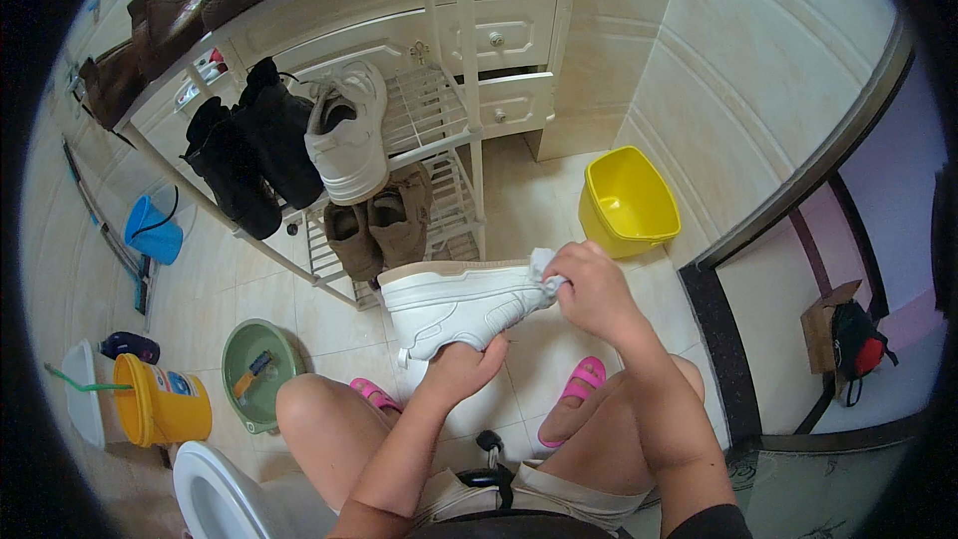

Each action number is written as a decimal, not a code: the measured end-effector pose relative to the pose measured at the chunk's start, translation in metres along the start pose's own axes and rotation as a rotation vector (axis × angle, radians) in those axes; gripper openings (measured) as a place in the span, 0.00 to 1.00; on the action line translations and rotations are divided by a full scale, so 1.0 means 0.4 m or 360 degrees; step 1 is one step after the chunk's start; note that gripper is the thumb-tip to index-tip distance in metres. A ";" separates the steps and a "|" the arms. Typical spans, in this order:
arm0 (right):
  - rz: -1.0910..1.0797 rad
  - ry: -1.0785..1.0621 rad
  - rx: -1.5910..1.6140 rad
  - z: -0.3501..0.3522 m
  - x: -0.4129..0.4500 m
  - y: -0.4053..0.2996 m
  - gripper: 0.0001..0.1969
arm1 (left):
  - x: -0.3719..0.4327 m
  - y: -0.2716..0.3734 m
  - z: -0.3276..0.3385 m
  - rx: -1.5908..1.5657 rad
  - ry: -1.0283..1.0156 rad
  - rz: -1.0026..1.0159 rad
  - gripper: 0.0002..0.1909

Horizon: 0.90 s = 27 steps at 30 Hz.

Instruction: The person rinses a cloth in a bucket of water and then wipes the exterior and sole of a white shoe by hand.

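Observation:
A white sneaker [456,307] is held sideways above the tiled floor, its tan-edged sole facing away from me and its toe to the right. My left hand [468,370] grips it from below, with the fingers hidden inside or behind the shoe's opening. In my right hand [595,288] is a crumpled white wipe or cloth [545,269], pressed against the toe end of the sneaker. Beyond the sneaker, a similar white shoe [348,135] rests on the middle shelf of a white metal shoe rack [471,90].
Black boots [247,150] and brown shoes [378,221] occupy the rack. A yellow bin [629,198] stands right of it. At left are a green basin [262,382] holding a brush [252,374], an orange-yellow bucket [161,404], a blue bucket [153,228] and a toilet [224,494].

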State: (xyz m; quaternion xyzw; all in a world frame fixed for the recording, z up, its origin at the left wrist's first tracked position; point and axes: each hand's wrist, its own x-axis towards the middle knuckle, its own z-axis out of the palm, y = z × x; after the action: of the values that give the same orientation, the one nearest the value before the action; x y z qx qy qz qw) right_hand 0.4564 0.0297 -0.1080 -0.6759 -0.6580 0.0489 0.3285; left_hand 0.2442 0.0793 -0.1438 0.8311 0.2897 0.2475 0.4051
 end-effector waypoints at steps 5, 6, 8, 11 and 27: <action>-0.0255 0.0050 0.0339 0.064 0.006 -0.092 0.12 | -0.011 -0.013 0.005 0.0227 -0.0134 -0.0081 0.17; -0.0269 0.0026 0.0477 0.063 0.010 -0.097 0.12 | -0.008 -0.004 -0.001 0.0266 -0.0247 -0.0206 0.17; -0.0266 0.0034 0.0700 0.046 0.019 -0.093 0.13 | 0.000 0.019 -0.014 0.0310 -0.0355 -0.0331 0.17; -0.0045 0.0192 0.0970 -0.019 0.043 -0.059 0.12 | 0.022 0.056 -0.031 0.0721 -0.0648 -0.0206 0.18; -0.0497 -0.0033 0.0455 -0.009 0.052 -0.102 0.29 | 0.062 0.091 -0.158 0.0289 -0.0956 0.0670 0.15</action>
State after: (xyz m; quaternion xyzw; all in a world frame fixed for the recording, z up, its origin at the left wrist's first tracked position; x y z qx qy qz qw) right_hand 0.4261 0.0443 -0.0766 -0.5117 -0.7445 0.0972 0.4178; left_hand 0.2311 0.1116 -0.0750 0.9405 0.0015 0.0439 0.3371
